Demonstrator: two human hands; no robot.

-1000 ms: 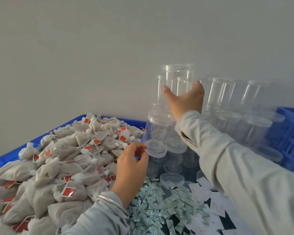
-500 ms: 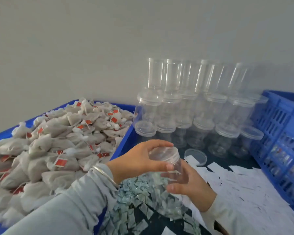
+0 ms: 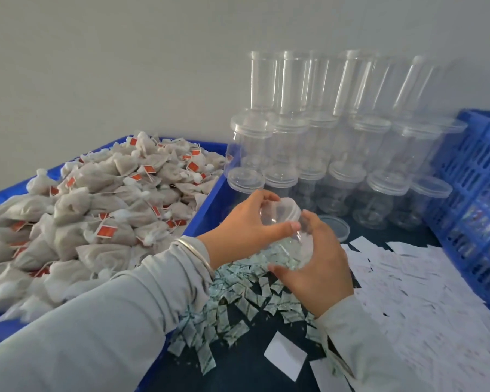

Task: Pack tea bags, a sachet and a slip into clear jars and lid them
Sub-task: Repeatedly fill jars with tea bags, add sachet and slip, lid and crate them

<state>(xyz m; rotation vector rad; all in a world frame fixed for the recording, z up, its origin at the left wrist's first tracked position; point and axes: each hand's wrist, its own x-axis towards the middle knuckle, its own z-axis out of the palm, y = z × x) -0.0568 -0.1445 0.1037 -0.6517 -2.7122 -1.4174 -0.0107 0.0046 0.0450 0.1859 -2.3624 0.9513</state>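
I hold one empty clear jar [image 3: 290, 244] tilted above the sachets. My right hand [image 3: 316, 264] grips its body from below and the right. My left hand [image 3: 246, 227] pinches the clear lid [image 3: 280, 209] on the jar's mouth between thumb and fingers. A heap of grey tea bags [image 3: 96, 210] with red tags fills the blue tray [image 3: 207, 213] on the left. Small pale green sachets [image 3: 238, 301] lie strewn under my hands. White paper slips [image 3: 402, 284] cover the dark surface to the right.
Stacked clear lidded jars [image 3: 337, 142] stand against the wall behind my hands. One loose lid [image 3: 335, 227] lies in front of them. A blue slatted crate [image 3: 475, 199] borders the right side.
My right hand took a jar from the top of the stack and brought it down over the sachets. My left hand rose from the tray edge and took hold of its lid.
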